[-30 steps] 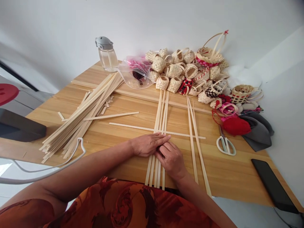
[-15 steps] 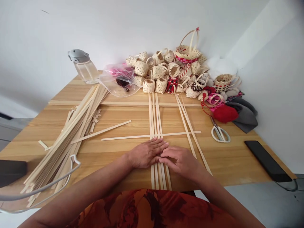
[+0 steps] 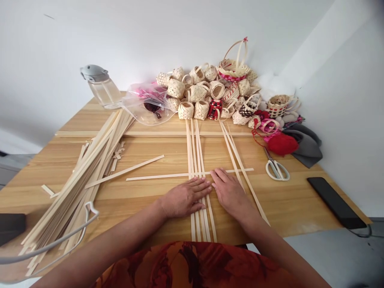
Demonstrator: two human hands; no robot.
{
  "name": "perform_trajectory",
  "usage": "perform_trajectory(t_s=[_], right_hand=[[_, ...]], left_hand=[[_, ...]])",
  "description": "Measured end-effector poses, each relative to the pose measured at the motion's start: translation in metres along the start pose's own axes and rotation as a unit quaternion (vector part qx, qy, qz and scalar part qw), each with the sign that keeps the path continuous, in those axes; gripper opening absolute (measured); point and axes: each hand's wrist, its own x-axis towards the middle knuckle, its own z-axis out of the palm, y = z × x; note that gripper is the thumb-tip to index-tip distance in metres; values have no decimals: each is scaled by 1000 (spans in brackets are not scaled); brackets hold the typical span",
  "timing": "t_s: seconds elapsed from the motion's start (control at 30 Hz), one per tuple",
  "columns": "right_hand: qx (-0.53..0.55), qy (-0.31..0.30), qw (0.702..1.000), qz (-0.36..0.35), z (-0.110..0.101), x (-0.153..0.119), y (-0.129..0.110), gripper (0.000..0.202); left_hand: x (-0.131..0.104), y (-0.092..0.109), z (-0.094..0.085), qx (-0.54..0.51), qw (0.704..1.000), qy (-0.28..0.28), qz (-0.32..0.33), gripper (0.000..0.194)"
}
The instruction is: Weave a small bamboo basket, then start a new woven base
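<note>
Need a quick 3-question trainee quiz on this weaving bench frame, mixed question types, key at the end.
1. True or false: the left hand lies flat on the group of upright strips.
2. What lies nearest the scissors? A) water bottle B) red yarn C) loose strip pile
3. Which way does the single strip crossing the upright strips run?

Key:
1. True; the right hand rests open beside it.
2. B
3. Crosswise, left to right across the table, just beyond the fingers.
</note>
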Motion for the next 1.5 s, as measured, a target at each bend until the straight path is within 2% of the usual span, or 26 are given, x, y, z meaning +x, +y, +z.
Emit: perform_trajectory(t_s=[0.33, 0.47, 0.57, 0.7, 0.77, 0.87, 1.0, 1.17, 1.27, 1.37, 1.5], right_hand=[[14, -26, 999, 14, -4, 2, -3, 42], [22, 19, 999, 33, -14, -3, 1, 42], [-2, 50, 991, 127, -26, -12, 17, 38], [10, -11, 958, 287, -34, -25, 43, 26], [51, -36, 941, 332, -33, -27, 52, 21], [110, -33, 924, 366, -31, -26, 57, 16], [218, -9, 894, 392, -33, -24, 56, 15], [452, -16, 808, 378, -36, -29, 40, 26], [504, -34, 782, 364, -33, -27, 23, 29], [507, -58, 781, 360, -28, -22, 11, 28], [449, -92, 816, 352, -20, -13, 9, 22]], left_hand=[[1, 1, -1, 14, 1000, -10, -9, 63], [0, 0, 0, 25, 1000, -4, -3, 63], [0, -1, 1, 29, 1000, -4, 2, 63], [0, -2, 3, 29, 1000, 0, 2, 63], [0, -2, 3, 28, 1000, 3, 3, 63], [0, -2, 3, 23, 1000, 5, 5, 63], [0, -2, 3, 14, 1000, 15, 6, 64], [-1, 0, 3, 8, 1000, 22, -6, 74], [-1, 1, 1, 1, 1000, 16, -8, 70], [-1, 1, 0, 1, 1000, 15, -9, 65], [-1, 0, 1, 2, 1000, 18, -3, 62]])
